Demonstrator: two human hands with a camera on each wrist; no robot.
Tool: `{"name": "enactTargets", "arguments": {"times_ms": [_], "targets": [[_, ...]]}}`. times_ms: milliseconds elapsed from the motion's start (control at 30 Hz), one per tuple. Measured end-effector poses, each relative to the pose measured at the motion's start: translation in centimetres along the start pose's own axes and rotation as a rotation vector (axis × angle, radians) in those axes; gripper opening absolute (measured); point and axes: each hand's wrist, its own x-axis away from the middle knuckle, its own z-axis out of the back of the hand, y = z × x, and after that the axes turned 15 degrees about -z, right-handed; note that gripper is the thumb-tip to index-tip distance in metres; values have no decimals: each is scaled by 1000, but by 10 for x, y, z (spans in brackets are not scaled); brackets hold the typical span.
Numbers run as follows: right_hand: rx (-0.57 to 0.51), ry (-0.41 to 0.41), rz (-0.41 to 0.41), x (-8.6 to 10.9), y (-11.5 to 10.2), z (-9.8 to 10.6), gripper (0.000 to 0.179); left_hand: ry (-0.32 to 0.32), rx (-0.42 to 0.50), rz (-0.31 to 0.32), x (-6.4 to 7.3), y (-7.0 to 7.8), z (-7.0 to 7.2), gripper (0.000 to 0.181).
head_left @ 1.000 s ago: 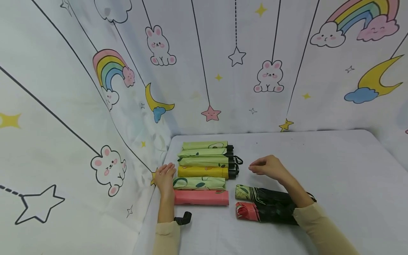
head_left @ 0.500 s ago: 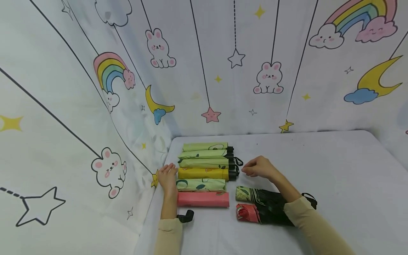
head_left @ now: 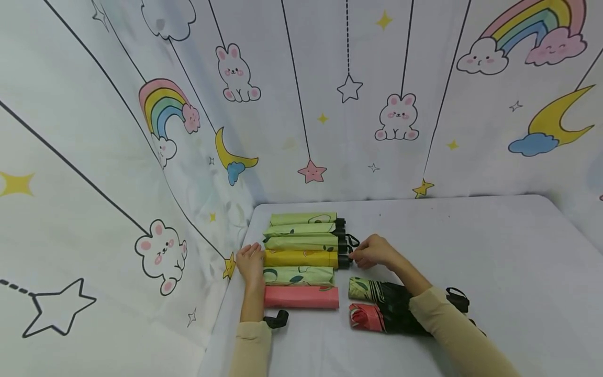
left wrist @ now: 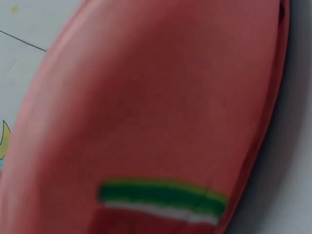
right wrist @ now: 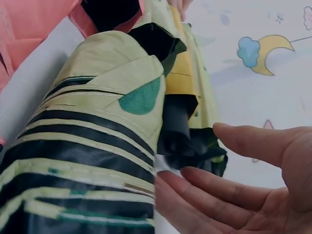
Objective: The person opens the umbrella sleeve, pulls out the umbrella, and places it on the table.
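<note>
A yellow folded umbrella [head_left: 301,258] with a black handle [head_left: 344,261] lies crosswise in a row at the left of the table. My left hand [head_left: 250,262] is by its left end, fingers fairly straight. By the handle end is my right hand [head_left: 376,252]; in the right wrist view its thumb and fingers [right wrist: 214,187] stand apart near the dark handle, gripping nothing. Just below lie a light green avocado-print sleeve [head_left: 299,275] and a pink sleeve [head_left: 301,297], whose watermelon print fills the left wrist view. Both sleeves show dark mouths in the right wrist view.
Several light green umbrellas [head_left: 303,243] with black handles lie behind the yellow one. Two umbrellas without sleeves, a green-black one [head_left: 366,289] and a red-black one [head_left: 367,317], lie under the right forearm. A printed cloth wall [head_left: 188,251] borders the table's left side.
My right hand has moved left to the yellow umbrella's handle end. The left hand has shifted slightly right, closer to the umbrella's other end. The umbrellas keep their places.
</note>
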Motion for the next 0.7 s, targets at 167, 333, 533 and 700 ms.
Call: {"name": "enactTargets", "arguments": {"times_ms": [167, 333, 533, 700], "targets": [[4, -14, -3, -6, 1, -4, 37, 12, -7, 5, -1, -6, -2, 60], [5, -34, -31, -9, -1, -9, 51, 11, -12, -1, -2, -12, -1, 59], [70, -27, -40, -12, -2, -17, 70, 1, -42, 2, -1, -11, -1, 56], [78, -21, -23, -16, 2, -21, 50, -11, -18, 2, -2, -13, 0, 56]]}}
